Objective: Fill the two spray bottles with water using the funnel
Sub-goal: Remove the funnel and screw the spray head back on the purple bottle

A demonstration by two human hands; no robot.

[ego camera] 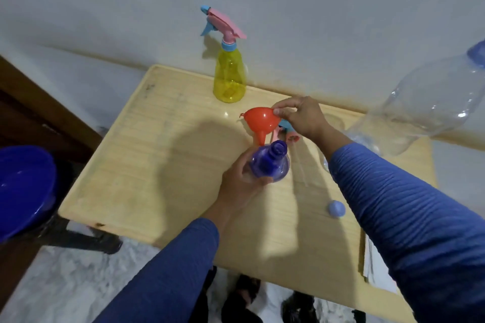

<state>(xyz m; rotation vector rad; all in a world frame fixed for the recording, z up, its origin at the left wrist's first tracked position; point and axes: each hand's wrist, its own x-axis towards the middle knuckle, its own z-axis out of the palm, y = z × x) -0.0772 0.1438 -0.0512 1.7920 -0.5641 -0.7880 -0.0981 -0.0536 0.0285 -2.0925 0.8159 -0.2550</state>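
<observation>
Two spray bottles show: one yellow spray bottle with its pink and blue trigger head screwed on, and one blue spray bottle with an open neck; one detached trigger head lies on the table, partly hidden; one orange funnel; one large clear plastic water bottle; one small pale blue cap; one wooden table; one blue plastic stool at the left; two hands, the left hand and the right hand.
</observation>
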